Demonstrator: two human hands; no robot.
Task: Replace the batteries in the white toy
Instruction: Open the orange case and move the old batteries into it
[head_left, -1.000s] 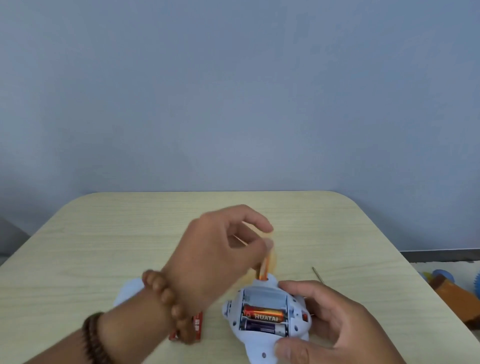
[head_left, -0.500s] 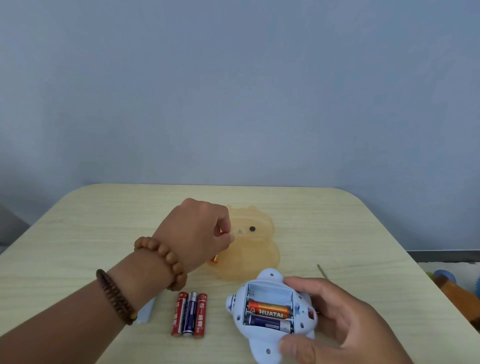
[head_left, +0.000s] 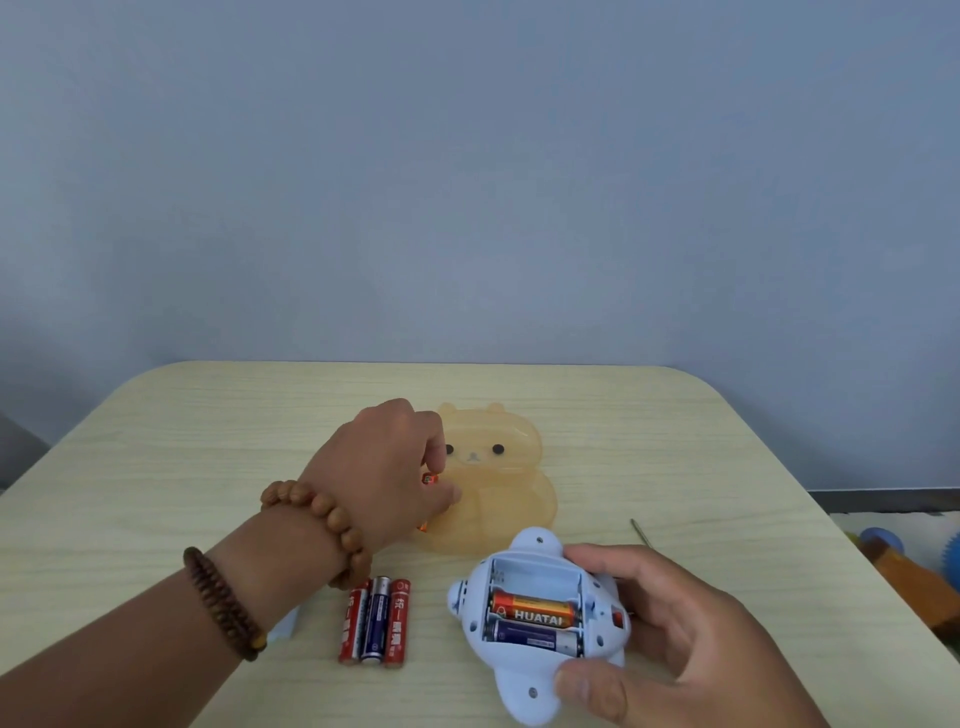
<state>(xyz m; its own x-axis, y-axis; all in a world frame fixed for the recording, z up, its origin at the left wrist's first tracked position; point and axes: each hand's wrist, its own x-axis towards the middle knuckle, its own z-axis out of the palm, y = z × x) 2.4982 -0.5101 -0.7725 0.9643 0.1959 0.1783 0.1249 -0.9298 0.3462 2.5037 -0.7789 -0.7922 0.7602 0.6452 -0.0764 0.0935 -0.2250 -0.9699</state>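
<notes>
Head cam, looks mid-swap: right hand (head_left: 691, 649) grips the toy (head_left: 519, 686) lower centre, top slot (head_left: 535, 574) empty, left hand (head_left: 384, 478) pinches a battery (head_left: 429, 478) by the bear box (head_left: 498, 493), next probably seating one, mind polarity.

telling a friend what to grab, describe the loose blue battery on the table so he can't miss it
On the pale wooden table, just left of the white toy held in the right hand, the blue battery lies in a row of three. It is the middle one, dark blue, flanked on both sides by red batteries.
</notes>
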